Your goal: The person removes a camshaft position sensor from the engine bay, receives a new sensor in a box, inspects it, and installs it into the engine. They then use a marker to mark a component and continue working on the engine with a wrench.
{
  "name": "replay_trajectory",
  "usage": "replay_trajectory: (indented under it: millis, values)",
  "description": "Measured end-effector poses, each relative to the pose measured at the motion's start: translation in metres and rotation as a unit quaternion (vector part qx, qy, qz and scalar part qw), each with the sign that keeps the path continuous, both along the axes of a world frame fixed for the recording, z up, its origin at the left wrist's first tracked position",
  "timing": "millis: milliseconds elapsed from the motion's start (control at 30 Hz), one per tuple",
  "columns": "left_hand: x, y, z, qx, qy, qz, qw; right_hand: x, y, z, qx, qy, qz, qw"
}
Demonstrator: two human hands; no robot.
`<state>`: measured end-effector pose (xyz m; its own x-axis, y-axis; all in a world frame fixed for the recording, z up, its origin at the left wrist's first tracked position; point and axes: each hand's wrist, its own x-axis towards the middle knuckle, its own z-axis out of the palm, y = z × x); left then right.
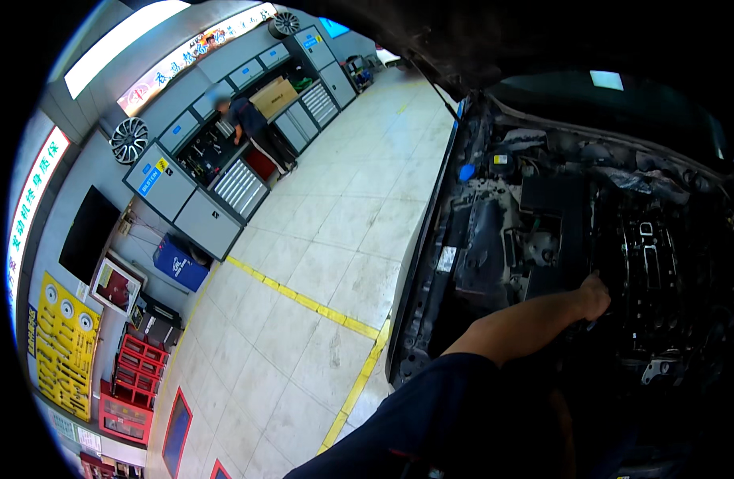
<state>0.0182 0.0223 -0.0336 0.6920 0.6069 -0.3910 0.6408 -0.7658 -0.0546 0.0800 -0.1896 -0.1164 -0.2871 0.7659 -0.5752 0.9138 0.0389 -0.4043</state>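
My left arm, in a dark sleeve pushed up to the forearm, reaches over the fender into a car's engine bay. My left hand (595, 298) is closed, its fingers curled down beside the engine (650, 255), on the side nearer the black plastic housing (542, 199). A small bluish spot shows just under the fingers, but what they grip is too dark to make out. My right hand is not visible; deep shadow covers the lower right. Left of my hand lies a dark molded cover (479, 247), and a blue cap (467, 172) sits farther back.
The raised hood (495, 48) hangs overhead, with a thin strut (439, 92) at its left. Across the tiled floor (311, 271), another person (251, 128) leans over a workbench among grey cabinets (163, 180). A yellow tool board (64, 343) and red rack (140, 371) stand far left.
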Motion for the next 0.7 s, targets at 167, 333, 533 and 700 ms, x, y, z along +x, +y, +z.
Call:
replay_trajectory:
  millis: [167, 333, 533, 700]
  values:
    - [-0.013, -0.005, -0.003, 0.050, -0.015, -0.004, 0.999, -0.013, 0.012, 0.002, 0.018, 0.010, -0.001, 1.000]
    - [-0.015, -0.007, -0.003, 0.055, -0.011, -0.006, 0.998, -0.018, 0.024, 0.004, 0.029, 0.008, -0.010, 0.999]
    - [-0.017, -0.007, 0.013, -0.010, -0.005, 0.014, 1.000, -0.027, 0.036, 0.010, 0.040, 0.001, -0.007, 0.999]
    - [-0.021, -0.010, 0.015, 0.018, -0.020, -0.011, 1.000, -0.029, 0.039, 0.009, 0.040, 0.001, -0.009, 0.999]
